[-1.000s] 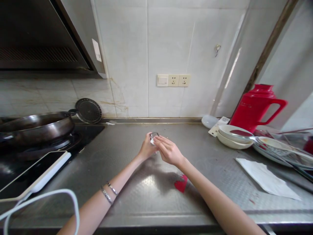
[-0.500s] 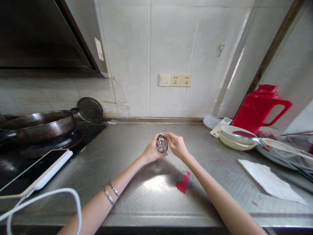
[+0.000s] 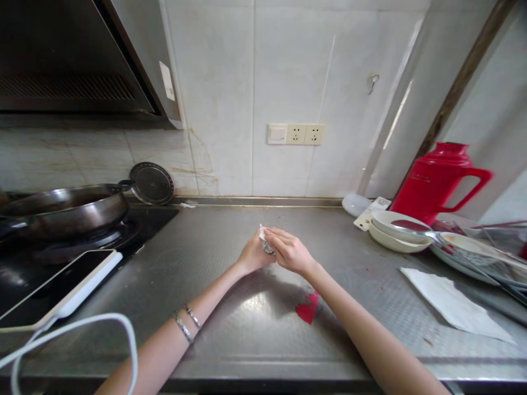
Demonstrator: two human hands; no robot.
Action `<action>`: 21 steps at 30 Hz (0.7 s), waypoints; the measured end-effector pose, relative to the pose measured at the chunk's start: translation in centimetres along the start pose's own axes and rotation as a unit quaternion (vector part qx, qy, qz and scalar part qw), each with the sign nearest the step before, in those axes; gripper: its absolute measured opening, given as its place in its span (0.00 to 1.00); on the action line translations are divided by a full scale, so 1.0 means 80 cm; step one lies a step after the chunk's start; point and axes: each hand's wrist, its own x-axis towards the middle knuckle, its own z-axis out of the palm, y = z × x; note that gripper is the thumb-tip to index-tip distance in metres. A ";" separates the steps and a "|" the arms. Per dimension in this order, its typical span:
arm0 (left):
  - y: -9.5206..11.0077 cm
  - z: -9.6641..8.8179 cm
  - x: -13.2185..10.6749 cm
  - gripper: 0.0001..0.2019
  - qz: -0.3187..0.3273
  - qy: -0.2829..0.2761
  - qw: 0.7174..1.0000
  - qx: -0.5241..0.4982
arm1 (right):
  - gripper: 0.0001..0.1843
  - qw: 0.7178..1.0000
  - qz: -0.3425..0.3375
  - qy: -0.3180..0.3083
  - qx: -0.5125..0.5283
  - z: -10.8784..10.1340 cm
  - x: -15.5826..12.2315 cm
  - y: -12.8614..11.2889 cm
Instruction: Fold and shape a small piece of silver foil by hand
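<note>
Fingers (image 3: pixel 282 236) of the right hand (image 3: pixel 293 254) lie pressed together, bent over a bit of white tissue (image 3: pixel 262 234) and a small glass piece (image 3: pixel 268 249); the left hand (image 3: pixel 251 254) cups the piece from the other side, its fingers curled about it and mostly hidden. Both hands meet above the middle of the desk (image 3: pixel 247 351), the glass piece between them, so covered that its full shape cannot be told; two bracelets (image 3: pixel 183 326) circle the left forearm.

Nearer the person, by the right forearm, a torn red patch (image 3: pixel 305 311) lies on the desk; farther right lies a napkin (image 3: pixel 453 306), and behind it stacked bowls (image 3: pixel 397 247) beside a plate (image 3: pixel 457 260); a red flask (image 3: pixel 432 184) stands behind the bowls, with a card (image 3: pixel 366 218) and a pale dish (image 3: pixel 356 204) to its left.

On the left, a phone (image 3: pixel 61 282) with a white cable (image 3: pixel 127 334) lies partly over the stove (image 3: pixel 158 219); a pan (image 3: pixel 82 216) sits on the stove; a round black disc (image 3: pixel 151 184) leans on the wall (image 3: pixel 218 99); sockets (image 3: pixel 304 134) are set in the tiles.
</note>
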 end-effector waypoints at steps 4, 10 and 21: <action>-0.008 -0.002 0.004 0.25 0.025 -0.017 0.999 0.028 | 0.21 1.000 -0.017 -0.012 -0.007 0.002 0.002 -0.003; -0.025 0.003 0.003 0.37 -0.035 0.030 0.999 -0.005 | 0.21 0.999 -0.036 -0.006 -0.011 0.000 0.005 -0.010; -0.014 -0.006 0.003 0.34 -0.059 0.043 0.997 0.004 | 0.19 0.983 0.056 0.095 0.148 0.008 0.008 -0.034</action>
